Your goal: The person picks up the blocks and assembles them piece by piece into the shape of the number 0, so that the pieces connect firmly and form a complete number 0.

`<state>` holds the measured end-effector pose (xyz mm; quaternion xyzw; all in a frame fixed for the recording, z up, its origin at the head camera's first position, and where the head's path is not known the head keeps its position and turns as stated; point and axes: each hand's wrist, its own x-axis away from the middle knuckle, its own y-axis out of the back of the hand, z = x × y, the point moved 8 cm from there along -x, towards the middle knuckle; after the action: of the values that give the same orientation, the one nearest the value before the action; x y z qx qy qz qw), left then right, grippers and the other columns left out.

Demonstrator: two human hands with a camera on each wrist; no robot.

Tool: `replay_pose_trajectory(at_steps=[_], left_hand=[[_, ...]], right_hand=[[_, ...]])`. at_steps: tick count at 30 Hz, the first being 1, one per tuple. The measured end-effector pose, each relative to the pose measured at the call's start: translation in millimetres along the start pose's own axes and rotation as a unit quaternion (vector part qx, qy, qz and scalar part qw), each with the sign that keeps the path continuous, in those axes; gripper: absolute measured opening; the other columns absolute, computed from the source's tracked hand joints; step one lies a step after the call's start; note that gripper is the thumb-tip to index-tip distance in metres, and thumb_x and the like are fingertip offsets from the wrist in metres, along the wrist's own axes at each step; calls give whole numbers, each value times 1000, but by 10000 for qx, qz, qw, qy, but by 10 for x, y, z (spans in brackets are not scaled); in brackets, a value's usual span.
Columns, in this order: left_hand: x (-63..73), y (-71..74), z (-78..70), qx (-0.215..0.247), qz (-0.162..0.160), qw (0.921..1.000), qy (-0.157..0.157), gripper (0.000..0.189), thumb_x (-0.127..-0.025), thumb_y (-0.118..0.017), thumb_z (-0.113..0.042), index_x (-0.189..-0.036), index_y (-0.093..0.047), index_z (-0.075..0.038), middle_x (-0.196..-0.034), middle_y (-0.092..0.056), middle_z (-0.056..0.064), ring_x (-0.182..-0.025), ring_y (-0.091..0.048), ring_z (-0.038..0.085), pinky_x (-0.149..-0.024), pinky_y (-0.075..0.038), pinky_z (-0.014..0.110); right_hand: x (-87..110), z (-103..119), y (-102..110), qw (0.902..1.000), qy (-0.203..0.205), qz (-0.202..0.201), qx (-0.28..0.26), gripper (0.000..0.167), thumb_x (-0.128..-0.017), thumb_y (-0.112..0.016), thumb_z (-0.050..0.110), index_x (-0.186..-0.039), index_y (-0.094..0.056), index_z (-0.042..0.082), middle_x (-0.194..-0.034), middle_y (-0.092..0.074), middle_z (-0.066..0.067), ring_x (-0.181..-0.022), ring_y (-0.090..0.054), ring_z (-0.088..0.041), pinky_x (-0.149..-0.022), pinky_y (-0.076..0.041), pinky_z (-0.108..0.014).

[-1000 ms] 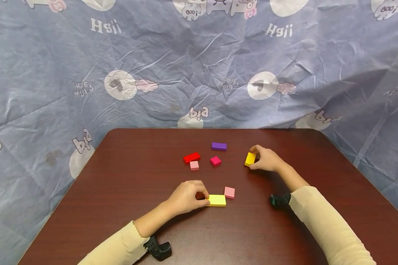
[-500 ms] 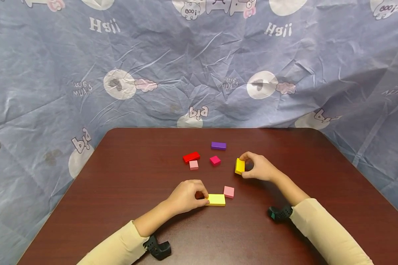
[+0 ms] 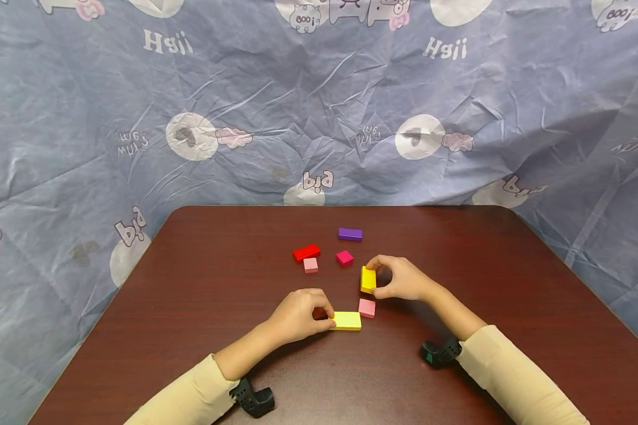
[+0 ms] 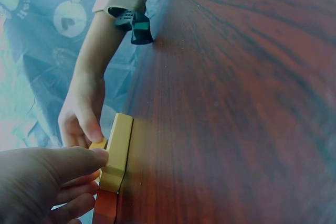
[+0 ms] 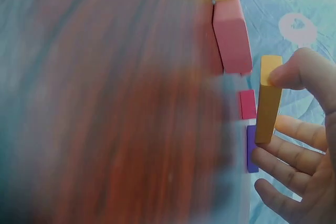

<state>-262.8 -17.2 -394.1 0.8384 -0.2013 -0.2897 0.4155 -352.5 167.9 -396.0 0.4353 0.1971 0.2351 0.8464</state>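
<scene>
In the head view my left hand pinches the left end of a pale yellow block, which lies flat on the dark table. A pink block lies at the far right corner of it. My right hand holds a deeper yellow block between thumb and fingers, just beyond that pink block. The right wrist view shows the thumb on one end of this yellow block and fingertips at the other. In the left wrist view it is mostly hidden behind my left hand.
Farther back on the table lie a red block, a second pink block against it, a magenta block and a purple block. Behind the table's far edge hangs a blue printed cloth.
My right hand has carried the deeper yellow block left and nearer to me, from the right side to just behind the pink block. The left hand and pale yellow block have stayed put.
</scene>
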Motion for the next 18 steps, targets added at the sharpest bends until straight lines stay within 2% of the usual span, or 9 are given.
replay_pose_trajectory(at_steps=[18], left_hand=[[-1,5,-1,-11,-16,10000,-20,7,-80,-81,-19,-80,-74,-16,-80,-64,-7,-69,-54,9,-62,-42,18]], right_hand=[[-16,13,-94,9996,42,290,-45,48,-73,-79,26,-115,-66,7,-111,-65,-3,-101,-58,-24,-90,-47,-44]])
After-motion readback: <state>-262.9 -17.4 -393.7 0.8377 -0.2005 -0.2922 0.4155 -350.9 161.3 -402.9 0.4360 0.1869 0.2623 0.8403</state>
